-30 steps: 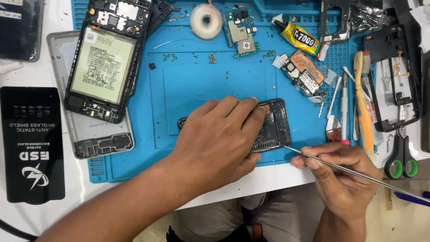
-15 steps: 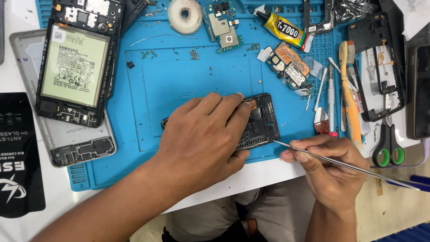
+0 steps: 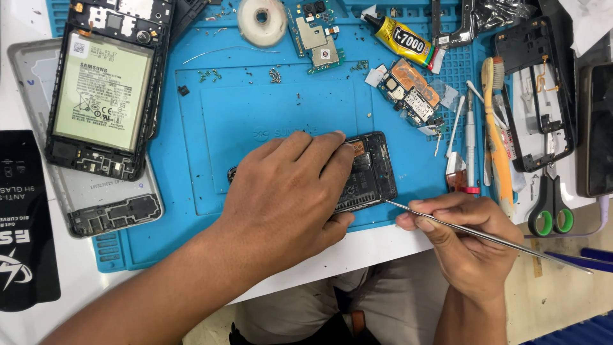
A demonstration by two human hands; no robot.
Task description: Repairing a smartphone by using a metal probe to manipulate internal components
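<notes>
Right hand (image 3: 469,246): nearest the person, off the front edge of the bench, fingers pinched shut around a thin metal tool (image 3: 485,236).
Metal tool: runs from the lower right up to the left; its tip touches the lower right corner of the black phone frame (image 3: 372,172).
Left hand (image 3: 290,191): lies palm down across the phone frame, fingers spread and pressing on it, covering its left and middle parts; it presses rather than grips.
Phone frame: on the blue mat (image 3: 255,108), near the mat's front edge, only its right end showing past the fingers.
Bench (image 3: 357,246): white, its front strip bare just below the mat.
Right of the frame: a red-tipped screwdriver (image 3: 470,144) and a toothbrush (image 3: 497,128) with an orange handle lie side by side; green-handled scissors (image 3: 550,204) sit further right.
Left side: an opened phone with its battery showing (image 3: 105,89) rests on a grey back cover (image 3: 108,204), well apart from the hands.
Far edge: a roll of tape (image 3: 262,20), a small circuit board (image 3: 316,38) and a yellow glue tube (image 3: 399,39).
</notes>
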